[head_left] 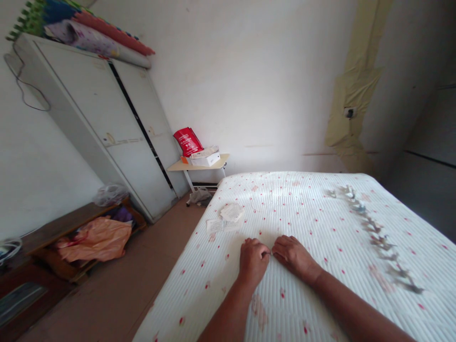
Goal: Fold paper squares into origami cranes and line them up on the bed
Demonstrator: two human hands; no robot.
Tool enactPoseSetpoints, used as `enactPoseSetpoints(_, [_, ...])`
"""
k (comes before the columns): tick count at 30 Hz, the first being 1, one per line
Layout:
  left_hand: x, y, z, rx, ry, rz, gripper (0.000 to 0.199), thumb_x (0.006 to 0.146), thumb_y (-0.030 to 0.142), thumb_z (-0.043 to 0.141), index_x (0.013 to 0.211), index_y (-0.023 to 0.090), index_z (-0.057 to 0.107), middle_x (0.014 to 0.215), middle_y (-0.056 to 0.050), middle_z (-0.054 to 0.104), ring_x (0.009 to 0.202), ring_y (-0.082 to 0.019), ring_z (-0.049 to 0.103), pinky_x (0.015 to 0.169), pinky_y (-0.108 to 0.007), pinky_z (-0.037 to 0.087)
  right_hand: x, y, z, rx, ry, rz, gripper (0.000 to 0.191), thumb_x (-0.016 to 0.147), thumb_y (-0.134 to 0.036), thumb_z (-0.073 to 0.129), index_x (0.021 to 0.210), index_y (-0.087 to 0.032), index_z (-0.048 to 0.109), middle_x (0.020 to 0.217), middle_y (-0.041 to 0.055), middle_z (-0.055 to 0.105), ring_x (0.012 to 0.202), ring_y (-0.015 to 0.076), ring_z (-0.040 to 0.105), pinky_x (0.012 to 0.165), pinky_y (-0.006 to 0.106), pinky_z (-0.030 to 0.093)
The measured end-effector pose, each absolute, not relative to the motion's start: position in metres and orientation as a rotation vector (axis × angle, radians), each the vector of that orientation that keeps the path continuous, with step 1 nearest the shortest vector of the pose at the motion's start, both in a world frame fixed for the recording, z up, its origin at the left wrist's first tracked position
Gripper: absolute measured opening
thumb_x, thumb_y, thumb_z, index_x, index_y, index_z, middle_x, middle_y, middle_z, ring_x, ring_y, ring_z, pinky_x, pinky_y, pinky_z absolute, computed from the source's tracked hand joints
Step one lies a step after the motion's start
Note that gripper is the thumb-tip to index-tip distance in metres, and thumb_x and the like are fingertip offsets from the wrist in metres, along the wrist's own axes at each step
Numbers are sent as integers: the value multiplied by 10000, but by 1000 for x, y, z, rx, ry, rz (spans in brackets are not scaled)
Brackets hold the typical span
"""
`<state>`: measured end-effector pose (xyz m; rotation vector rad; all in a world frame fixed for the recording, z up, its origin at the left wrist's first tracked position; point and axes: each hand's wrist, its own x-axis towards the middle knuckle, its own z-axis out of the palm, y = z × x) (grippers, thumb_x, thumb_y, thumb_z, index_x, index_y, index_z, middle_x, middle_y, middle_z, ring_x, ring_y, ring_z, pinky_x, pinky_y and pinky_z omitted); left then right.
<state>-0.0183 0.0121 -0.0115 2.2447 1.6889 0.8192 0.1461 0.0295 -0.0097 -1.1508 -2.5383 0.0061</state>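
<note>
My left hand rests low over the quilted mattress, its fingers curled and thumb pressed in. Close beside it is my right hand, fingers bent together and tips near the left thumb. Whatever lies between the fingertips is too small or hidden to make out. Printed paper pieces lie overlapping just beyond my left hand. On the right, a slanting row of small folded shapes with pointed ends, like paper cranes, runs along the mattress; they are blurred.
A small table holding a red bag and a white box stands past the far left corner. A tall grey cabinet and a wooden bench with plastic bags are on the left.
</note>
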Motion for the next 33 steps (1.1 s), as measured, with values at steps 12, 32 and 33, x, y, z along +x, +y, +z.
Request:
enactPoseSetpoints(12, [-17,13,-16,2382,1701,708,104,787,157,532,719,199,599,800,-12,592,839,-162,486,800,-307,323,140,28,-15,-1307,-2389,123,228,842,-138,468,684,-181,626,750,23,599,755,143,542,663,252,328])
enactPoseSetpoints(32, [-7,10,-5,2324,1923,459,202,855,217,412,840,177,609,923,-69,603,939,-221,498,802,-357,331,125,34,-2,-1773,-2147,357,191,718,-122,505,677,-182,683,797,38,630,680,128,586,599,223,352])
enactPoseSetpoints(33, [-6,10,-6,2319,1935,458,201,854,218,413,837,177,610,919,-72,603,941,-224,499,805,-361,330,125,34,-2,-1755,-2147,368,192,717,-122,506,681,-183,684,799,38,632,685,127,586,606,222,357])
